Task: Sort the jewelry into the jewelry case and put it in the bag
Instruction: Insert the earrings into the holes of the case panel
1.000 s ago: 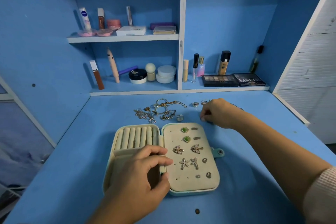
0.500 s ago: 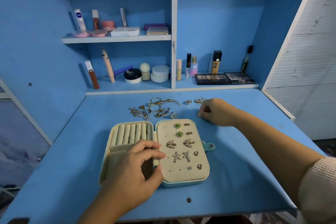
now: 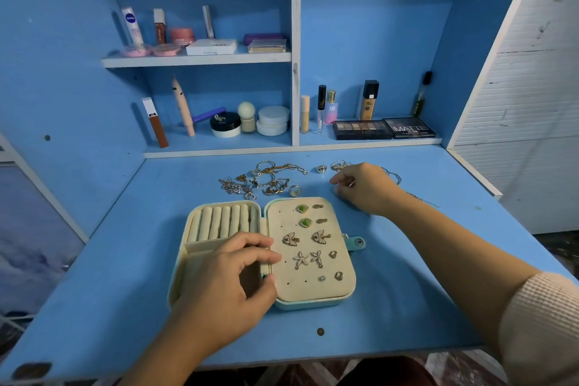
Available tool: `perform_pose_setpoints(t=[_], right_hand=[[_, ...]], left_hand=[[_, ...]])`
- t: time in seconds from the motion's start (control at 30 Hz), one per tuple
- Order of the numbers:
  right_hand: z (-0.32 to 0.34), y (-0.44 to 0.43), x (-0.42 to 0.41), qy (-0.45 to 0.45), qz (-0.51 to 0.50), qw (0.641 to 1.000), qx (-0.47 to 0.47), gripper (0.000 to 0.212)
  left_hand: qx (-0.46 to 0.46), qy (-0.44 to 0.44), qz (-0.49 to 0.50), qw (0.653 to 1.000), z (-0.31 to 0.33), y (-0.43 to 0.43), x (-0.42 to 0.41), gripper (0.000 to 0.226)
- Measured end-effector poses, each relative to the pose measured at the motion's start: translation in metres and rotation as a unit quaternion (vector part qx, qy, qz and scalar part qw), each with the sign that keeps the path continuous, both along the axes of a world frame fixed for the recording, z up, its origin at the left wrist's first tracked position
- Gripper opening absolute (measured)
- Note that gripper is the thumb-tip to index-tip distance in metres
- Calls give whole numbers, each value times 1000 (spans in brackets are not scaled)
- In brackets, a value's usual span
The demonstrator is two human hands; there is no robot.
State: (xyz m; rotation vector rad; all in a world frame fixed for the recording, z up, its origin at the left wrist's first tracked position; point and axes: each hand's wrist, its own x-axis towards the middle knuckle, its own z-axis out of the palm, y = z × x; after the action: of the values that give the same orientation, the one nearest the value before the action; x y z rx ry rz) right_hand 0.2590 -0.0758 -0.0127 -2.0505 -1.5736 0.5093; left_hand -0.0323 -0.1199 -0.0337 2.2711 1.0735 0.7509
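The right hand (image 3: 368, 189) hovers over the bench (image 3: 109, 260), fingertips (image 3: 336, 180) drawn together; whether they pinch a piece I cannot tell. The open case (image 3: 313, 302) lies nearer the person, left of them, earring panel (image 3: 282, 285) closest. The left hand (image 3: 219, 291) grips its hinge, fingers curled

Right hand (image 3: 366, 188) has lifted slightly off the table (image 3: 125, 260).
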Motion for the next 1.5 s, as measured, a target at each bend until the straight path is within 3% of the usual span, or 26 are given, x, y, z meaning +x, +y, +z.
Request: perform_pose_setpoints(t=[0.23, 0.57, 0.73, 1.23, 1.5], right_hand=[[9, -15, -4, 90, -20, 994, 59, 14], [-3, -18, -2, 10, -13, 1000, 12, 15], [-9, -19, 0, 12, -16, 1000, 14, 21], [-1, -27, -2, -171, 21, 985, 1, 29], [8, -13, 3, -251, 166, 954, 3, 21]], left_hand=[[2, -5, 5, 1000, 0, 3, 1, 30], [5, 0, 15, 1000, 2, 3, 1, 32], [2, 2, 13, 1000, 2, 4, 0, 32], [-11, -15, 7, 1000, 0, 3, 1, 34], [-5, -10, 12, 1000, 0, 3, 0, 33]])
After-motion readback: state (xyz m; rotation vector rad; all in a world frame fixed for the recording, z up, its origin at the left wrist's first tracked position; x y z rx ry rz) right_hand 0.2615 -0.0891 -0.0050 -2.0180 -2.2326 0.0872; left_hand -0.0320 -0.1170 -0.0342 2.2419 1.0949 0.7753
